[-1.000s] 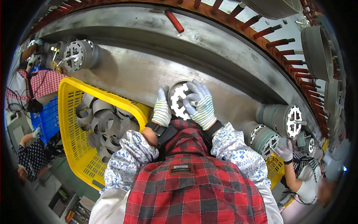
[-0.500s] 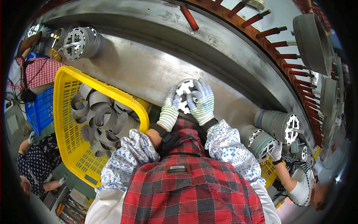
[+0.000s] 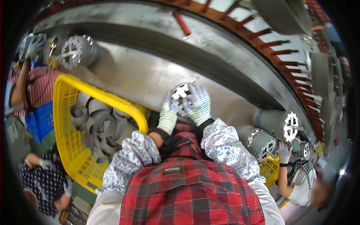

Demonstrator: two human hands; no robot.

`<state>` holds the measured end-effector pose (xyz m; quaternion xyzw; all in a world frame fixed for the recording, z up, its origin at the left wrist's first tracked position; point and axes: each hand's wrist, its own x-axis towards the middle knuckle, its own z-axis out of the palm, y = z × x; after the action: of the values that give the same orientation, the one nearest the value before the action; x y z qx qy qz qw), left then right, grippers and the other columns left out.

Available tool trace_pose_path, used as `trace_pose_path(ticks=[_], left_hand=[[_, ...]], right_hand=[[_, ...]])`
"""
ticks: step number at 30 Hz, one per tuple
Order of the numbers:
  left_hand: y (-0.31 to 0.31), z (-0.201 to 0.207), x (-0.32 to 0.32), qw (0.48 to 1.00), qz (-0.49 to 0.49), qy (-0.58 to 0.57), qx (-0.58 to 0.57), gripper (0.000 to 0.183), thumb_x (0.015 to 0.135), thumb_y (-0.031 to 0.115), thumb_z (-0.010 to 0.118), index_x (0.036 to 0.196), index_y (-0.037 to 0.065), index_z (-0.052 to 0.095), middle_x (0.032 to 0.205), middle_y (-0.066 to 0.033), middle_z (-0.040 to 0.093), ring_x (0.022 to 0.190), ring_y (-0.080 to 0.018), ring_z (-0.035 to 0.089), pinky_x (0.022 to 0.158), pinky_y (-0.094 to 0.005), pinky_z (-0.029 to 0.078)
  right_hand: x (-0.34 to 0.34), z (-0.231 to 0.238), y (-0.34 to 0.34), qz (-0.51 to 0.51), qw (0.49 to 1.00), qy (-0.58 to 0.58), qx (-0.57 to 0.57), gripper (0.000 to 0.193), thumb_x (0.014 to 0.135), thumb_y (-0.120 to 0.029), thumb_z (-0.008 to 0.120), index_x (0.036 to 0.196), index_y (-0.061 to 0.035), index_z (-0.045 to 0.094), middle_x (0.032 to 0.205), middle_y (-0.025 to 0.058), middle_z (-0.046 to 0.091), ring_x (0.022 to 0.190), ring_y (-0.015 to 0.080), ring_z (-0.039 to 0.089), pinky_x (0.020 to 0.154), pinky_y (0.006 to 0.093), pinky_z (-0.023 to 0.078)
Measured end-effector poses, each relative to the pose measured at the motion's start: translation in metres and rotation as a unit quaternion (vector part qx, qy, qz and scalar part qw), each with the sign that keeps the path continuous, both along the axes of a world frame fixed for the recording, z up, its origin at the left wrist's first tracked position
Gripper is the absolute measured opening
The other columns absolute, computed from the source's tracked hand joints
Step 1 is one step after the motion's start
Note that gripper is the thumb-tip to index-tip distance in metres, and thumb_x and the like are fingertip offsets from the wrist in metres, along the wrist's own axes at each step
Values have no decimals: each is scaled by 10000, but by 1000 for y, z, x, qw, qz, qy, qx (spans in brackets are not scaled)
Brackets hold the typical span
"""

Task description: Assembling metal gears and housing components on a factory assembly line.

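A round white disc with slots stands at the near edge of the metal bench in front of me. It looks like the end of a short drum, whose body is hidden below it. My left hand, in a striped glove, curls around the disc's left rim with its fingers pointing away from me. From the right, my gloved right hand lies over the disc's side, its fingers bent on the rim and face. The disc's centre is partly covered by that hand.
A yellow basket of grey strip coils stands at my left. Slotted-end drums sit far left and at right. A red rod lies on the far ledge, before a rack of red pegs. Co-workers are on both sides.
The view has shifted a little. My right hand's fingers have moved across the disc and now cover the central tube that showed before. Co-workers' hands at left and right have moved.
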<state>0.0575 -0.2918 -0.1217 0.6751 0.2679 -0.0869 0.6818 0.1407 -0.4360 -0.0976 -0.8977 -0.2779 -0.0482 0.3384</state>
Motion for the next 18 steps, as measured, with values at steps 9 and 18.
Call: trace_pose_path(ticks=[9,18], left_hand=[[9,34,14,924,-63,45,-374,722,898,560,500,1432,108,318,1425,-90,405,1282,-254,419,1072,-430,349],[5,131,48,952,-82,-55,-288,579,918,336,588,1368,18,408,1320,-137,489,1175,-253,514,1011,-417,429]], right_hand=[[-12,17,-17,-140,962,204,115,411,835,-306,597,1107,1,612,1137,225,604,1091,381,548,969,410,425],[-35,140,-102,-85,931,310,174,311,884,-311,571,1043,-47,615,995,160,652,950,311,624,840,375,482]])
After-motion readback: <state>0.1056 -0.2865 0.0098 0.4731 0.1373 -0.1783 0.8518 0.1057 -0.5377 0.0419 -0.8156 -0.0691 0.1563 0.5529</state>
